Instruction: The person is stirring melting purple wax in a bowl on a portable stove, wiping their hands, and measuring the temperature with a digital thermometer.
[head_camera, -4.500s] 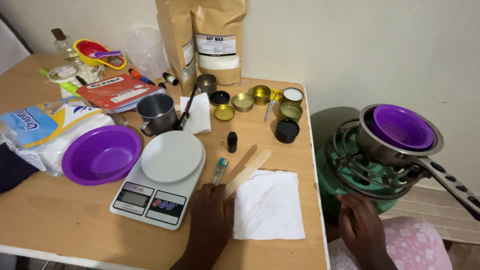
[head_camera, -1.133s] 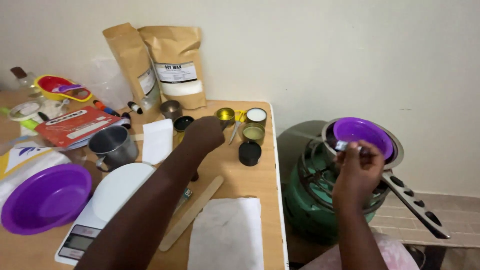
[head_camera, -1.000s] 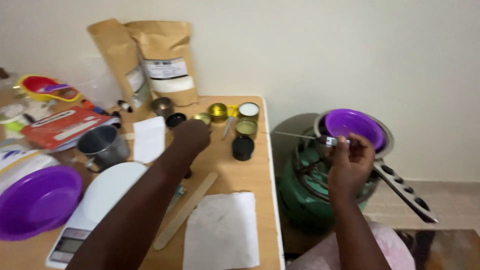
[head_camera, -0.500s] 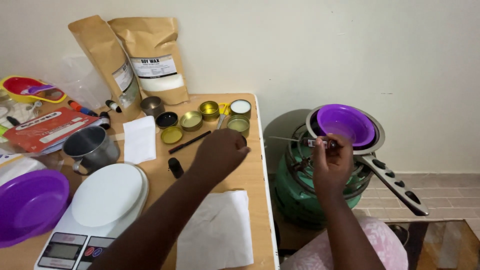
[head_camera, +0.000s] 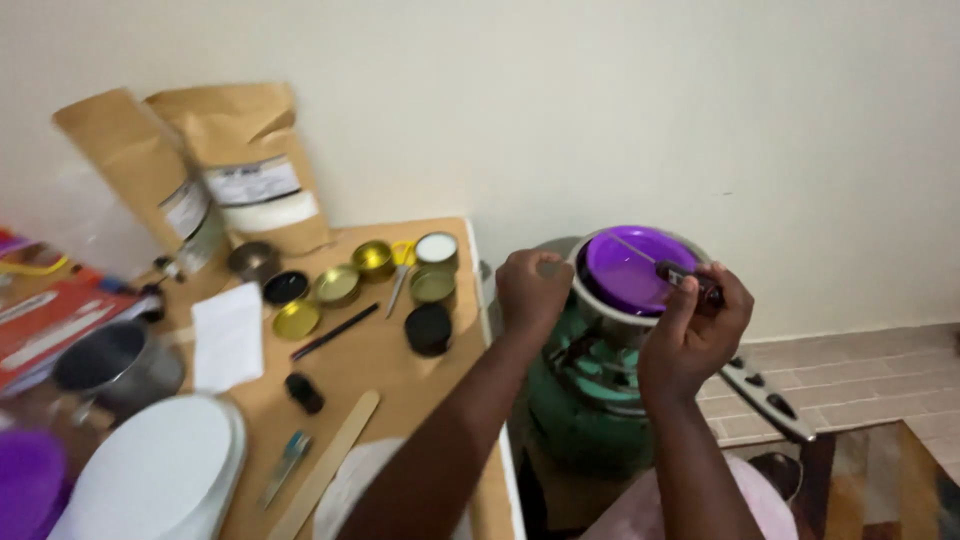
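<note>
My right hand (head_camera: 692, 335) is shut on a slim probe thermometer (head_camera: 686, 279), its thin metal probe slanting into the purple bowl (head_camera: 622, 277). The bowl sits inside a metal pot (head_camera: 600, 312) on a green gas burner (head_camera: 578, 405) to the right of the table. My left hand (head_camera: 533, 288) is curled against the pot's left rim and seems to grip it.
The pot's long handle (head_camera: 770, 396) sticks out to the lower right. On the wooden table (head_camera: 380, 355) stand several small tins (head_camera: 338, 285), a black lid (head_camera: 428, 328), a black stick (head_camera: 335, 332), a wooden stirrer (head_camera: 325, 465), a white scale (head_camera: 150, 475), a metal mug (head_camera: 115, 365) and two brown bags (head_camera: 250, 170).
My left hand left the table and went right to the pot's rim. My right hand turned the thermometer so that its probe now points into the purple bowl. The view swung right.
</note>
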